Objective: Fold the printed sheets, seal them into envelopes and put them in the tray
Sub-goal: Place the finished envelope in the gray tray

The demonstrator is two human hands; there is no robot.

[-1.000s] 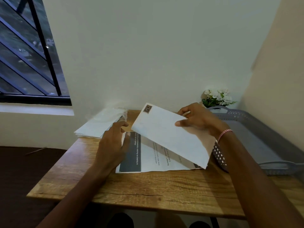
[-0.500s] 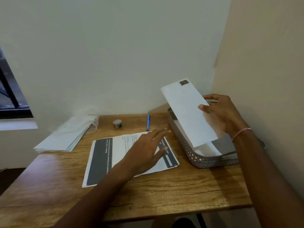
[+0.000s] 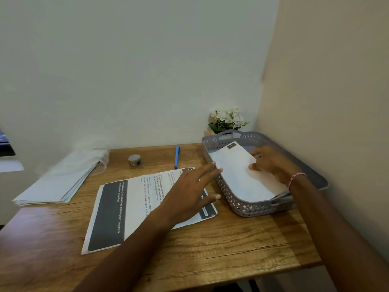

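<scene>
Resting in tray (image 3: 249,210), envelope (image 3: 235,172) pinched by right grip (image 3: 272,165); left grip (image 3: 189,192) spread, empty.

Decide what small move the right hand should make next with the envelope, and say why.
Probably release it and withdraw: the right hand pinches the envelope, which lies low inside the grey tray, while printed sheets wait under the left hand.

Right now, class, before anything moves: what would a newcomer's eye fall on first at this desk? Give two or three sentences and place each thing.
The white envelope draws the eye first: the right hand holds it low in the grey tray on the right side of the desk. Next comes the left hand, fingers spread over the printed sheet in the middle. A stack of envelopes lies at the far left.
</scene>
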